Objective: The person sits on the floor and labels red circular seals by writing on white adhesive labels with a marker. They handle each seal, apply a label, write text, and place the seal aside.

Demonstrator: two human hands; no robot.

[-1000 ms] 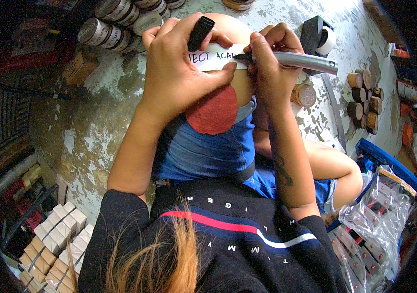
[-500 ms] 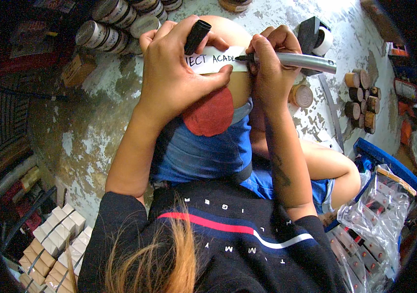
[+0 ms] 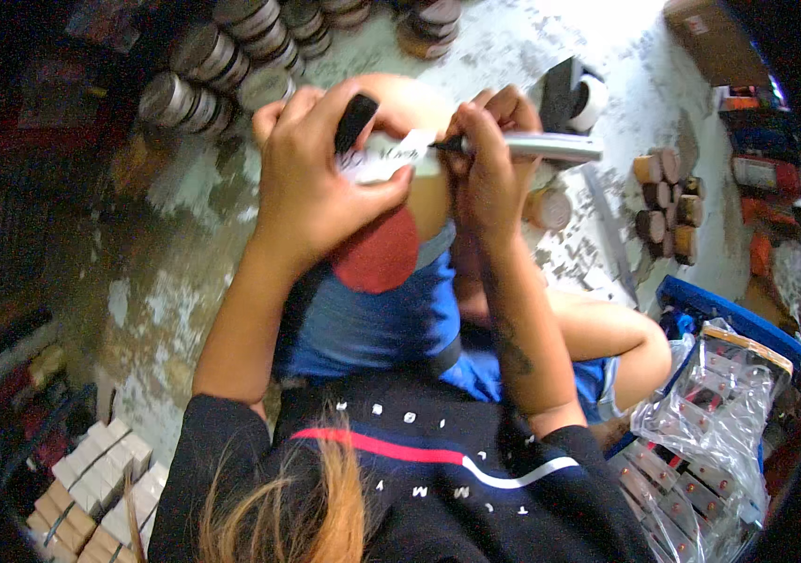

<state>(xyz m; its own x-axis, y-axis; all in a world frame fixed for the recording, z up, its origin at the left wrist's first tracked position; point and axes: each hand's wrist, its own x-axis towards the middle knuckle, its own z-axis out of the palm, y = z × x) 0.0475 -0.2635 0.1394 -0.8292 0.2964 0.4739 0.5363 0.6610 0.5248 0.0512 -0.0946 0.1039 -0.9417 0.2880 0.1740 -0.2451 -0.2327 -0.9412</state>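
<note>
A white paper strip (image 3: 383, 163) with black handwriting rests over my bare knee. My left hand (image 3: 302, 178) is closed on it, thumb along its lower edge. A black marker cap (image 3: 356, 122) stands up from the same hand, between its fingers. My right hand (image 3: 492, 169) grips a silver marker (image 3: 550, 146), whose black tip is at the strip's right end; blur hides whether it touches. Below the left thumb, a red round patch (image 3: 380, 253) lies against my thigh, partly covered by that hand.
Round lidded containers (image 3: 203, 56) are stacked at the far left. A black tape dispenser (image 3: 564, 94) stands beyond my right hand, and wooden-looking cylinders (image 3: 668, 197) cluster to the right. A blue crate (image 3: 733, 314) with plastic-wrapped boxes sits near right; white boxes (image 3: 105, 464) lie near left.
The whole view has shifted and blurred, with hands and surroundings mostly farther left. The paper strip now looks more tilted, its right end higher. Both hands keep their holds.
</note>
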